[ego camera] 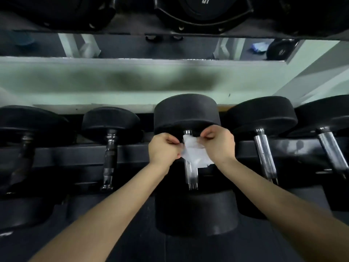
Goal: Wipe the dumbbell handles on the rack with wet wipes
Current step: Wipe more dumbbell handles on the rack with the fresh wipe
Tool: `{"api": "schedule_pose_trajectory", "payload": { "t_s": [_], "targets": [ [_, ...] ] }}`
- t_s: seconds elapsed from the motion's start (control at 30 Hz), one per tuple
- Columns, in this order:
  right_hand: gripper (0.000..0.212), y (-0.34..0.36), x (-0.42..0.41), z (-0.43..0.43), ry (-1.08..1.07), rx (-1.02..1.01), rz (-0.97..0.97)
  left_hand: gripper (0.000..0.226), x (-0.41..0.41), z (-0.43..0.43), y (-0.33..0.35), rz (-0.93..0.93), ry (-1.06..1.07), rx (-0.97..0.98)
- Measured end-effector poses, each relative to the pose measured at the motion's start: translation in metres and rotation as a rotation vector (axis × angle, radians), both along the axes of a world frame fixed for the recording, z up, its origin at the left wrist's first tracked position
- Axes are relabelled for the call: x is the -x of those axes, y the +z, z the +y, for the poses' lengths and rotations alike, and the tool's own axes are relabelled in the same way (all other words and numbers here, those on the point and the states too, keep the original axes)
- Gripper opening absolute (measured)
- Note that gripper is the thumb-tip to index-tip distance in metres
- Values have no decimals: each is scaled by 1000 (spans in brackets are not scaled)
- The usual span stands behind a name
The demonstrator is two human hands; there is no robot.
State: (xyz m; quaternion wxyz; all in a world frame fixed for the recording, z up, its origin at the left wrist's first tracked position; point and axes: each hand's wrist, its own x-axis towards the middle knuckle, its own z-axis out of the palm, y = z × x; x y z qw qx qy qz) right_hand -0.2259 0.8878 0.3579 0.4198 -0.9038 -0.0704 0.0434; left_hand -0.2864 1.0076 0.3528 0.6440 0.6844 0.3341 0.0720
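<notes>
Our left hand [163,148] and right hand [220,144] meet over the middle dumbbell [186,112] on the rack [75,156]. Each pinches an edge of the white wet wipe [194,152] stretched between them. The wipe covers the far part of the chrome handle [191,174], just beyond our knuckles; the near part shows bare below our hands. Other dumbbells [264,118] sit to the left and right of our hands.

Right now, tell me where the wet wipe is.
Centre of the head view: the wet wipe is held over the middle dumbbell's chrome handle, pinched by the left hand and right hand.
</notes>
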Motion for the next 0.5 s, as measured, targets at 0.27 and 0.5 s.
{"api": "schedule_pose_trajectory", "payload": {
  "t_s": [0.27, 0.5],
  "targets": [
    [19, -11, 30, -15, 373, 454, -276, 11, 4, 1, -17, -99, -109, 89],
    [21, -15, 24, -25, 461, 161, -146, 18, 26, 9, -17, -221, -374, -88]
  ]
}}
